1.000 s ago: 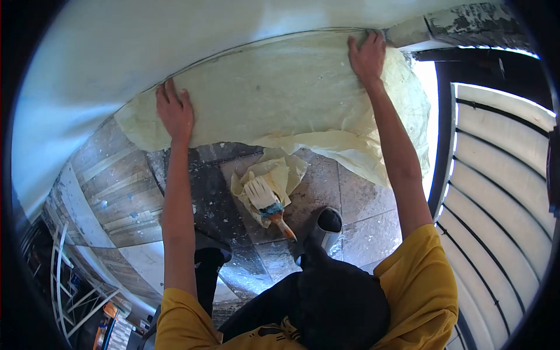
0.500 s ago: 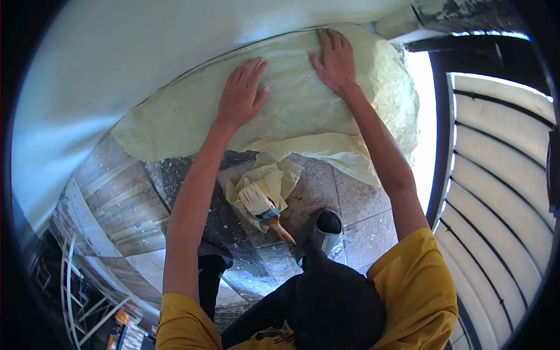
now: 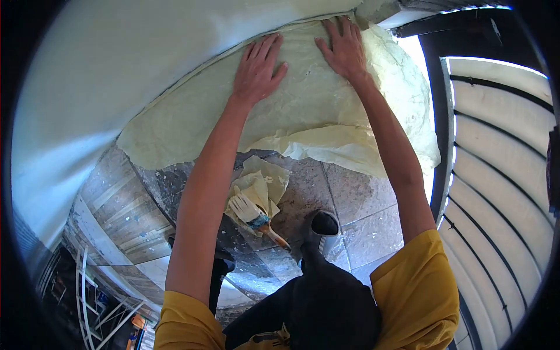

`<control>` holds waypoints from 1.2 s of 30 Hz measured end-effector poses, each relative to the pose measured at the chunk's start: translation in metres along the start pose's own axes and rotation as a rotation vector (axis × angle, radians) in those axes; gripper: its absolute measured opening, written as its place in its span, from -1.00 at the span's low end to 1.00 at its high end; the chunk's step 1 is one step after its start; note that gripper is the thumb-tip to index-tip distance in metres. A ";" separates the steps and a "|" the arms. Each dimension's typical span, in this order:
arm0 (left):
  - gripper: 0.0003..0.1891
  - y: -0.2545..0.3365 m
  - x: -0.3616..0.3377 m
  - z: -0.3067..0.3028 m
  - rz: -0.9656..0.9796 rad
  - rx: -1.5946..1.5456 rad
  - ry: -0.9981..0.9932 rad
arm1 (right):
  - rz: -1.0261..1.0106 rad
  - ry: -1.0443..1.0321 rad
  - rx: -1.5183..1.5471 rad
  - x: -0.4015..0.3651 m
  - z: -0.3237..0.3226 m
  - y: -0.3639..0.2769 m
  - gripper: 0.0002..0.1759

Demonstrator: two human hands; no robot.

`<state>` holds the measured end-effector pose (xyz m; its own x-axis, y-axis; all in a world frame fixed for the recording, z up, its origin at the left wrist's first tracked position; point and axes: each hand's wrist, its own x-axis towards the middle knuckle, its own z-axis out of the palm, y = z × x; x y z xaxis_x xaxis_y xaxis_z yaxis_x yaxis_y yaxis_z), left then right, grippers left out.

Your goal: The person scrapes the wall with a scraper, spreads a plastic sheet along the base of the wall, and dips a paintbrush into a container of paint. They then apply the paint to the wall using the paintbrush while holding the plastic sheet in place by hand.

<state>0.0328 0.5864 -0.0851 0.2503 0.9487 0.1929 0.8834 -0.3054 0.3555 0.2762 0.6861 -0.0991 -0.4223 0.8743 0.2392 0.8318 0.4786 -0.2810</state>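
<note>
A wide, pale yellow-green sheet, thin and wrinkled, lies over the floor along the base of the white wall. My left hand rests flat on it with the fingers apart, its tips close to the wall edge. Farther right, my right hand also presses flat on the sheet near the wall, fingers spread. The sheet's near edge is folded and crumpled. Below it, a paint-caked brush with a wooden handle lies on a crumpled scrap of the same pale material.
Paint-spattered tiles make up the floor, and my boot stands by the brush. The white wall rises ahead. At right is a dark-framed barred gate. A white metal rack stands lower left.
Both hands have slid forward and slightly right, nearer the wall edge, staying flat on the sheet. The whole view has shifted a little.
</note>
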 end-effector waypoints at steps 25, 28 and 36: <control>-0.35 -0.002 0.003 0.000 0.047 0.087 0.010 | 0.020 -0.254 -0.045 -0.001 -0.036 -0.012 -0.22; -0.37 -0.005 0.004 -0.006 0.070 0.048 0.016 | 0.011 -0.237 -0.048 0.001 -0.039 -0.015 -0.24; -0.40 -0.027 -0.028 -0.018 -0.019 0.015 0.044 | 0.062 -0.250 -0.011 -0.002 -0.038 -0.003 -0.18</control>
<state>-0.0051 0.5668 -0.0838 0.2158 0.9498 0.2264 0.8939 -0.2854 0.3455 0.2886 0.6801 -0.0638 -0.4450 0.8954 -0.0163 0.8623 0.4235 -0.2776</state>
